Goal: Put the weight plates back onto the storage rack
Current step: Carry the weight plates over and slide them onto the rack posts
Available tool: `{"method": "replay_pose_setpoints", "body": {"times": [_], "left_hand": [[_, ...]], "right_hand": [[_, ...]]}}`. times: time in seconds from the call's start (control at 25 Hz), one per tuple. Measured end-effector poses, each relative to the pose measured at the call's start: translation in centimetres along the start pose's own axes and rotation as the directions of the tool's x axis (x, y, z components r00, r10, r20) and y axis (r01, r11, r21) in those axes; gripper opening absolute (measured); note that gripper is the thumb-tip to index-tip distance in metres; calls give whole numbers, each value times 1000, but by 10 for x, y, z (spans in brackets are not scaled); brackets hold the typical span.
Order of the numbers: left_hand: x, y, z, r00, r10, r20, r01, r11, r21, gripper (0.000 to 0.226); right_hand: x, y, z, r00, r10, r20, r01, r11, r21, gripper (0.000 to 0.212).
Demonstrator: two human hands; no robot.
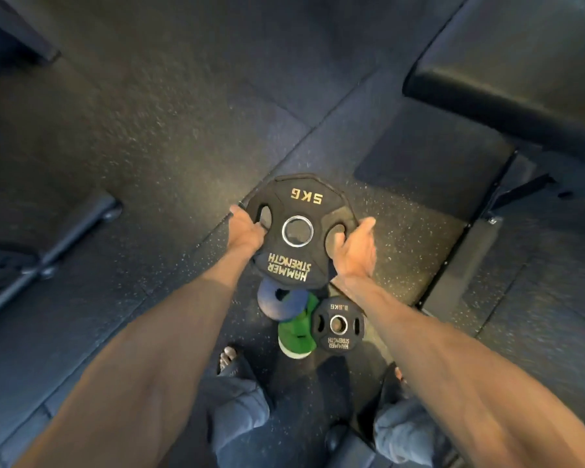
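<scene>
Leftmost, on the black speckled rubber floor point(169, 136), dark metal frame tubes point(75, 231) of some gym machine, with a bolted foot, well apart from everything else. Between those tubes and the middle, bare floor tiles with seams running diagonally.

Next, in the middle, the left hand point(247, 231), fingers curled through the left grip slot of a round black rubber weight plate point(299, 201) marked 5KG and HAMMER STRENGTH, with a steel ring round its centre hole. Gripped on the opposite side by the right hand point(355, 248), fingers hooked into the right slot, thumb lying up along the rim. Plate face turned up toward the camera, held out ahead of the knees; clear of the floor or resting on it, hard to tell.

Nearer the body, partly hidden by that plate's near edge, a small blue-grey ring-shaped plate point(271, 304), overlapping a green disc with a pale rim point(296, 334). Just right of these, overlapping the green one, a smaller black rubber plate point(338, 327) of the same make, flat on the floor. Bare toes point(228, 354) near the green disc, grey trouser legs point(240, 410) below.

Further right, a black steel base rail point(466, 255) running diagonally, and at upper right a black padded bench point(504, 79), well apart from the plates. Open floor ahead of the held plate, between the frame tubes and the bench.
</scene>
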State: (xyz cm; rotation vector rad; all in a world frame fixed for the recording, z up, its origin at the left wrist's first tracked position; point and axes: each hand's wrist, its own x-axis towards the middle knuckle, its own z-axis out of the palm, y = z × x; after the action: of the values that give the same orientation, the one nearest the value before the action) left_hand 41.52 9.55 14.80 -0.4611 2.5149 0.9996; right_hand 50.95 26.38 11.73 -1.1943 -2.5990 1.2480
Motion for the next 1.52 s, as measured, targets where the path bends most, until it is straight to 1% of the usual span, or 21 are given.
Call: {"method": "replay_pose_setpoints", "body": {"times": [0.04,0.16,0.24,0.4,0.52,0.64,0.76,0.96,1.08,1.16,1.28,1.4,1.52], "left_hand": [[-20,30,-30,1000,8,-17,-9,999,-42,57],[-72,106,-111,996,37,-80,-48,989,-137,30],[-105,152,-158,990,54,-130,-76,981,-176,24],[-189,234,-244,954,90,-286,-174,942,-286,33],[-253,269,-281,910,72,-409,-227,912,-343,34],[-327,286,-308,833,21,-552,-296,860,-415,34],[-386,287,-327,751,-15,-660,-379,809,-450,33],[-471,250,-337,608,-43,-793,-483,772,-412,19],[-525,212,-330,547,-67,-834,-503,771,-392,19],[-560,186,-322,529,-87,-844,-515,758,-400,19],[-624,147,-303,526,-120,-842,-537,722,-438,23],[-701,109,-280,497,-97,-862,-567,716,-407,25],[-770,86,-259,505,-72,-860,-579,711,-399,24]], "right_hand": [[-5,-29,-29,999,-29,-24,30,999,37,34],[-21,-116,-106,993,-84,-81,95,984,152,31],[-31,-169,-156,989,-103,-110,127,961,248,32],[-58,-264,-262,965,-216,-151,258,885,388,33],[-82,-304,-329,926,-338,-170,377,799,468,27],[-115,-331,-385,885,-436,-164,449,709,543,26],[-151,-349,-422,841,-508,-183,501,606,618,30],[-222,-341,-463,771,-603,-203,544,459,702,28],[-272,-316,-480,733,-663,-156,534,417,736,29],[-306,-293,-492,707,-693,-141,542,403,738,29],[-361,-252,-516,682,-721,-122,550,397,735,30],[-422,-198,-545,681,-721,-127,549,388,741,30],[-471,-148,-579,681,-717,-150,557,374,742,28]]}}
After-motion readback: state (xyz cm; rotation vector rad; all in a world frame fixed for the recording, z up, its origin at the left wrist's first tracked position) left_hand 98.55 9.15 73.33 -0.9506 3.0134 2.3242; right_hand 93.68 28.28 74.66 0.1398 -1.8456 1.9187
